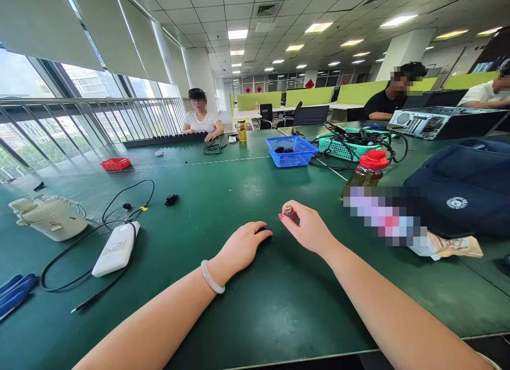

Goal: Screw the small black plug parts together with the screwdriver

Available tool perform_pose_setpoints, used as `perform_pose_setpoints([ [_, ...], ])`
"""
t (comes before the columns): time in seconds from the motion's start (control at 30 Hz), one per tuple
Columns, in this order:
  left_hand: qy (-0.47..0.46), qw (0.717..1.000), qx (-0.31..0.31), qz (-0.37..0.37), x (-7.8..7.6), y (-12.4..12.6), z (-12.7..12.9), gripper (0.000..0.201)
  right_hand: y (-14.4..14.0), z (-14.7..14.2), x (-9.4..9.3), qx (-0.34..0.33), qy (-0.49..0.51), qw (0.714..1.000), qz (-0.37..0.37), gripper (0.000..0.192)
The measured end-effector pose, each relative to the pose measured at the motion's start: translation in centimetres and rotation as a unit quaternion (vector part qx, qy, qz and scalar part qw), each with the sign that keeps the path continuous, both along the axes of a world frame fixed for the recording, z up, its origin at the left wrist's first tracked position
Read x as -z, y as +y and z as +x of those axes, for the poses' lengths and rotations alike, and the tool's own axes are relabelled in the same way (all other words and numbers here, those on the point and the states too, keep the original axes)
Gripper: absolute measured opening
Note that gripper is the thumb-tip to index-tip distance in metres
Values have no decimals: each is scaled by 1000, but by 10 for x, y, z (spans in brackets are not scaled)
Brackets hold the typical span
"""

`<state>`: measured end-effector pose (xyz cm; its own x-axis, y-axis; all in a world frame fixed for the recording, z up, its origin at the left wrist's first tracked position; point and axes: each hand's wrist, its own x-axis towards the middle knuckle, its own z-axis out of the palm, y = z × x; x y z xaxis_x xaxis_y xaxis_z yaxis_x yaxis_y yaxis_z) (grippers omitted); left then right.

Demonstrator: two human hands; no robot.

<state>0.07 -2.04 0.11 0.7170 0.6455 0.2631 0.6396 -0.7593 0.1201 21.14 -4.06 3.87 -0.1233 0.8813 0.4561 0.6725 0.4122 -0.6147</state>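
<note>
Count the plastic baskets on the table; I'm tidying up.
3: a red basket far left, a blue basket centre, a teal basket beside it under cables. Others may be hidden.

A round white emblem is printed on the dark blue bag (462, 192), but its wording is too small to be read. Grey lettering is carried on the white power bank (115, 249), and it cannot be made out either. Two red signs (309, 83) are fixed to the far glass wall, their characters being illegible at this distance; no other text, brand or number can be read.
</note>
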Motion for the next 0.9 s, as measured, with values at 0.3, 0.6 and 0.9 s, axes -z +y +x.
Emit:
perform_pose_setpoints([
  [0.3, -78, 992, -73, -73, 1, 1, -2, 49, -1, -1, -1, 0, -1, 1000, -6, 19],
  [0.6, -100, 982, -105, -117, 1, 3, -3, 47, 0, -1, 1, 1, -2, 1000, -19, 19],
  [0.9, -93, 982, -107, -126, 5, 6, -5, 50, -1, -1, 2, -1, -7, 1000, -15, 20],
])
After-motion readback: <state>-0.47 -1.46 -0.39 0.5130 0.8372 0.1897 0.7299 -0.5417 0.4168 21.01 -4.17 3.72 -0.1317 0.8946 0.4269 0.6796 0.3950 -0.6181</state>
